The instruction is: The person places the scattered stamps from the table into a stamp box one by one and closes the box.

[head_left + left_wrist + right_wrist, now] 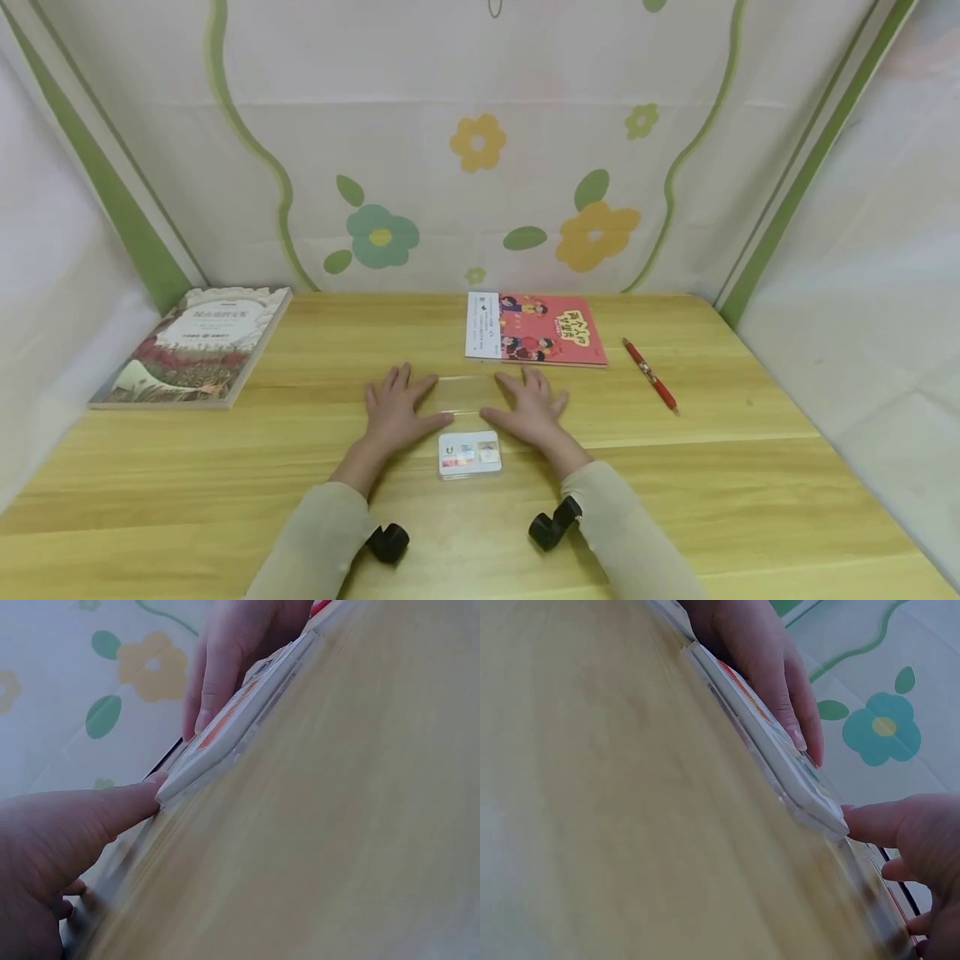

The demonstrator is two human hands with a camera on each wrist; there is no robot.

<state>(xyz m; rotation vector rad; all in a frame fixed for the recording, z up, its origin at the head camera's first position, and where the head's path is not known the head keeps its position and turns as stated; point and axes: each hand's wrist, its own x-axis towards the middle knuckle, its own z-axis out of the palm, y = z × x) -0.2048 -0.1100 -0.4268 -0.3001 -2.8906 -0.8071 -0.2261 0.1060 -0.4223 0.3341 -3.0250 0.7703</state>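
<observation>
A clear, flat plastic piece (pixel 465 394), perhaps a lid, lies on the table between both hands. My left hand (pixel 393 417) is at its left side, fingers spread and mostly straight, with thumb and index finger at its corners. My right hand (pixel 532 412) mirrors this on the right side, palm down. Just nearer to me lies a white flat box (pixel 470 452) with a printed top and a clear base. In the left wrist view, the white box (pixel 232 724) shows edge-on in front of the fingers. The wrist views hide most of the clear piece.
A red picture book (pixel 551 329) lies beyond the hands. To its right is a red pen (pixel 651 377). A thick book (pixel 198 346) sits at the far left of the wooden table (pixel 187 492). A flowered curtain (pixel 420 142) stands behind the table.
</observation>
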